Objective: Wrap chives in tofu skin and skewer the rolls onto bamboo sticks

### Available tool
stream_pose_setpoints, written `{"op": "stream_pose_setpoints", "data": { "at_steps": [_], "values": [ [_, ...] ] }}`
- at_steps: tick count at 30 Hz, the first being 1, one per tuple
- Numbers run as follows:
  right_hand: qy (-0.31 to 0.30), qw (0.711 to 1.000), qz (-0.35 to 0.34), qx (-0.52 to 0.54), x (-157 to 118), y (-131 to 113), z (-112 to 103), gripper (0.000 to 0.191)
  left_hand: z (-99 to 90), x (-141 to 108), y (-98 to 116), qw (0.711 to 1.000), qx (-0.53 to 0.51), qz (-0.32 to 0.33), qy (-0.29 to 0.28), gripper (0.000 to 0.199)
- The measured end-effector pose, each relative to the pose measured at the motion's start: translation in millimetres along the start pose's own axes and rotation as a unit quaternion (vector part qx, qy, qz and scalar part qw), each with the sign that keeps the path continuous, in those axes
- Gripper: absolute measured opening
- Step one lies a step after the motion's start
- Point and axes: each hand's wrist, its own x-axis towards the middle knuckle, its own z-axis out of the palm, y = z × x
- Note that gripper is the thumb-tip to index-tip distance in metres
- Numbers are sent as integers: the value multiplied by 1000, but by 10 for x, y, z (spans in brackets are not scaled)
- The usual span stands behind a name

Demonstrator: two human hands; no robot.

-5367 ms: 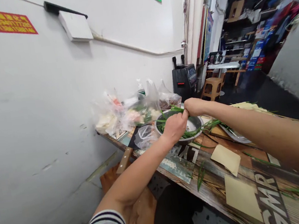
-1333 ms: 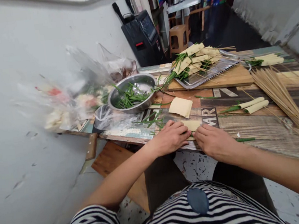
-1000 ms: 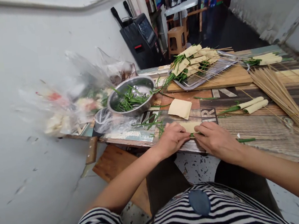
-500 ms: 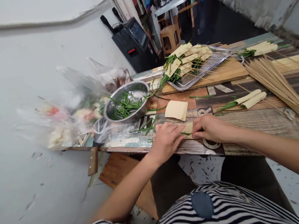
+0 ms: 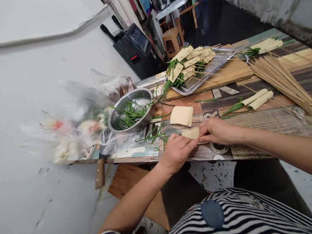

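Observation:
Near the table's front edge, my left hand (image 5: 177, 151) and my right hand (image 5: 214, 130) meet with closed fingers at the near edge of a pale yellow tofu sheet (image 5: 190, 133). The sheet's far part lies flat; its near edge is pinched under my fingertips and mostly hidden. Just beyond rests a small stack of square tofu sheets (image 5: 181, 116). To the right lie two finished tofu rolls (image 5: 259, 99) with chives poking out of their left ends. Loose chives (image 5: 156, 134) are scattered left of my left hand.
A steel bowl (image 5: 113, 126) of chives stands at left, beside plastic bags (image 5: 79, 122) and a knife (image 5: 99, 173) jutting over the edge. Behind, a metal tray (image 5: 188, 90) of skewered rolls sits on a wooden board (image 5: 237, 74). Bamboo skewers (image 5: 285, 82) fan out at right.
My fingertips have drawn together at the sheet's near edge. Chives seen between my hands before are now out of sight. The camera view has shifted slightly.

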Motion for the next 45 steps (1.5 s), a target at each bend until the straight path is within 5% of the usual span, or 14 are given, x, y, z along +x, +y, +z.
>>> {"op": "stream_pose_setpoints", "data": {
  "at_steps": [7,21,25,29,32,45],
  "values": [
    [-18,998,54,21,24,27,-5,15,17,20,-60,996,-87,-11,4,17],
    [-23,996,79,25,40,36,-46,21,-25,67,127,998,-9,-64,26,14],
    [52,995,-23,-79,-85,47,42,24,-16,90,129,997,-34,-70,21,17],
    [142,937,-171,-269,-253,24,250,28,11,93,112,995,-49,-85,20,22],
    [150,914,-207,-316,-280,6,351,33,17,97,108,995,-52,-88,14,23],
    [-23,971,-126,-202,20,-65,24,31,1,43,231,988,20,-151,-6,19]
  ]
}}
